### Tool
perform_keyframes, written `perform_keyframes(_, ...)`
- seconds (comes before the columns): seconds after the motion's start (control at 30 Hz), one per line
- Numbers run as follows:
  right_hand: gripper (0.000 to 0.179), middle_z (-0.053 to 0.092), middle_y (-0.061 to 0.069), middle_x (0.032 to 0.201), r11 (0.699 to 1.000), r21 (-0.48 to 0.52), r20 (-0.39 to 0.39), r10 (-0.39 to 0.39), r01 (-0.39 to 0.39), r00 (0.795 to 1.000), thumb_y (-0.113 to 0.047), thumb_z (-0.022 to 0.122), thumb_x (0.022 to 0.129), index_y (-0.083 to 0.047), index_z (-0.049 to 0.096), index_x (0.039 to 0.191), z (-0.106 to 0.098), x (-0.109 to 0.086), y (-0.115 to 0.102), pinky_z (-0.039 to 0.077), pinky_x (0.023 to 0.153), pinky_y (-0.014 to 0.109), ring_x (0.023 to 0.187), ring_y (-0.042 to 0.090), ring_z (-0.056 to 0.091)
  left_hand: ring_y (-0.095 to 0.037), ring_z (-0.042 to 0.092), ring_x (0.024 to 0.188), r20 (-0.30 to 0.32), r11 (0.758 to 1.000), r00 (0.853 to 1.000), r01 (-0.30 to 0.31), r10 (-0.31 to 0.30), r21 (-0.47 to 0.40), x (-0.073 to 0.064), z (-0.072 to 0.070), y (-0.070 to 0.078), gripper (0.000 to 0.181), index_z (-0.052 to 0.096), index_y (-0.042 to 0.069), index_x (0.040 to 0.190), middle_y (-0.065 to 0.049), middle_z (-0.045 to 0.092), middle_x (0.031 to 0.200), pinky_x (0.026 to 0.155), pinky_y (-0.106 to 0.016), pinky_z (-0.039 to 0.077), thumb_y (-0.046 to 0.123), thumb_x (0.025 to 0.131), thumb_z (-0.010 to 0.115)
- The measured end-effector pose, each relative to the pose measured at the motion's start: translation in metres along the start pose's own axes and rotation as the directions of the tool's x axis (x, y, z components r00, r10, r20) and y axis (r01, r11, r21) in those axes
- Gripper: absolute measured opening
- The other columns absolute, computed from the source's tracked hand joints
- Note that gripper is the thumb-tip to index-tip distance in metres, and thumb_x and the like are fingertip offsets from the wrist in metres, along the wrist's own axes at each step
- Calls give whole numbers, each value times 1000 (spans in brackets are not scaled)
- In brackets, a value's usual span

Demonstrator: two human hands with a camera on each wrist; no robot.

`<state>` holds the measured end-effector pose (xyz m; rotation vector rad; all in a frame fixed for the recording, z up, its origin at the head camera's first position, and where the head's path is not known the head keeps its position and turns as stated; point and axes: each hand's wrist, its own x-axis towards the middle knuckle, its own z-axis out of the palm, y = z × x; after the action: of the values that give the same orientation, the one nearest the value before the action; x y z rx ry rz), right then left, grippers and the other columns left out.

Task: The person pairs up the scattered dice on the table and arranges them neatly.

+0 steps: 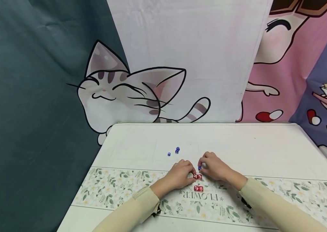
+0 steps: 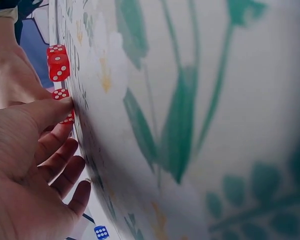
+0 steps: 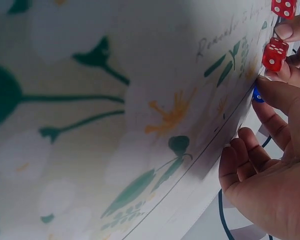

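Observation:
Two red dice, a left one (image 1: 195, 176) and a right one (image 1: 199, 177), sit side by side on the flowered band of the table. My left hand (image 1: 180, 174) pinches the left one between thumb and fingers, its other fingers loosely bent in the left wrist view. Just beyond this pair, my right hand (image 1: 214, 166) pinches a blue die (image 3: 258, 94) between thumb and index finger, low over the tabletop. Nearer to me lies a second pair of red dice (image 1: 198, 188), close together above the printed lettering.
Farther back on the white tabletop (image 1: 233, 141) lie a single blue die (image 1: 169, 154) and two more blue dice (image 1: 177, 150) close together, left of my hands. A printed cat curtain (image 1: 140, 93) hangs behind the table's far edge, and a dark green curtain (image 1: 30, 112) at its left.

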<state>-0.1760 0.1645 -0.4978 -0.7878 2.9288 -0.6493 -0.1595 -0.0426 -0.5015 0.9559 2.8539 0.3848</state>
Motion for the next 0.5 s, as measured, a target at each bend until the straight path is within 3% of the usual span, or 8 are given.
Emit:
perform_keyframes(0.3,12,52,-2,97,1000,0,10,-3,3,1000,-19,79,87,-20,69,93,1,-3,-2,42,76,34,91,17,45,-8,49,102,42,1000,999,-24,24,-19,-1,-6,-3,23,68,25,108,10,59,113,88,-28,42,39,91,74)
perform_keyframes(0.5,12,52,-2,98,1000,5,7,-2,2,1000,-20,80,87,-20,69,93,0,-2,-2,42,77,35,92,17,45,-10,53,111,78,997,995,-56,60,-60,-1,-19,-13,29,67,19,118,6,62,118,98,-26,44,26,91,75)
